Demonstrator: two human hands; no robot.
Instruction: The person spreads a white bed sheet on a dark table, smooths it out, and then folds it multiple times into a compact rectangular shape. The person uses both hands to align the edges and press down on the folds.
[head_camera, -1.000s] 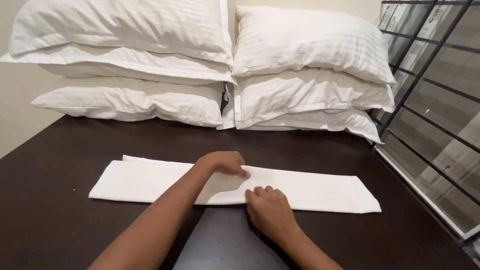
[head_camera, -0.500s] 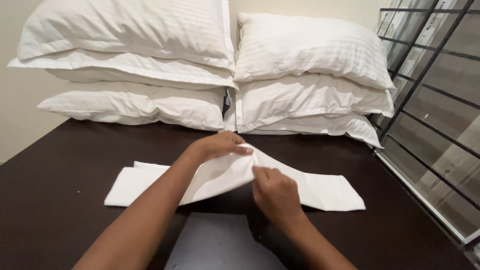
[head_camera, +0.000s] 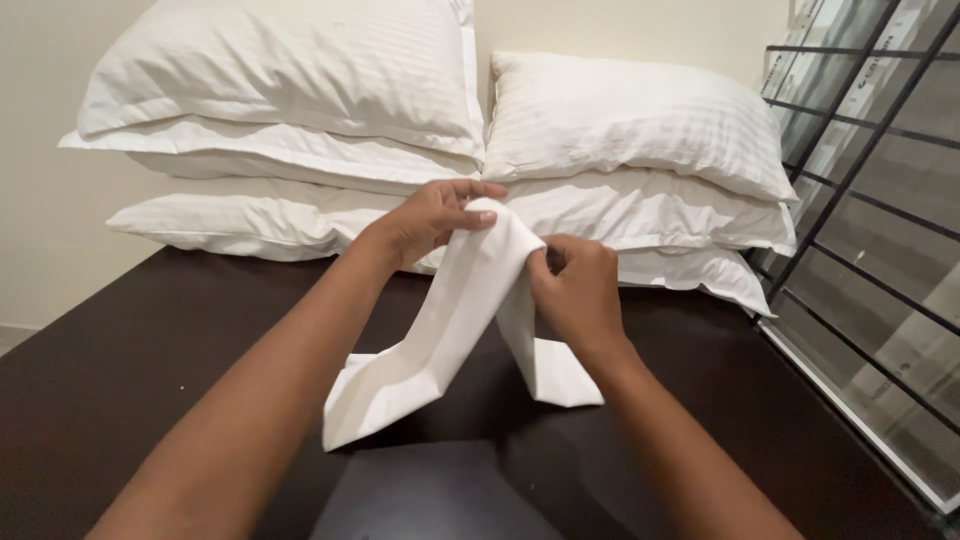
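folded white cloth: lifted at its middle above the dark table, both ends trailing on it. left hand and right hand fingers pinching the fold. stacked white pillows behind the cloth.

Both forearms reach forward and upward from the lower edge of the view, drawing together above the middle of the dark table. The left hand is raised highest, palm turned down, fingers curled and pinched against the thumb. The right hand sits just beside and slightly lower, back toward the camera, fingertips closed in a pinch.
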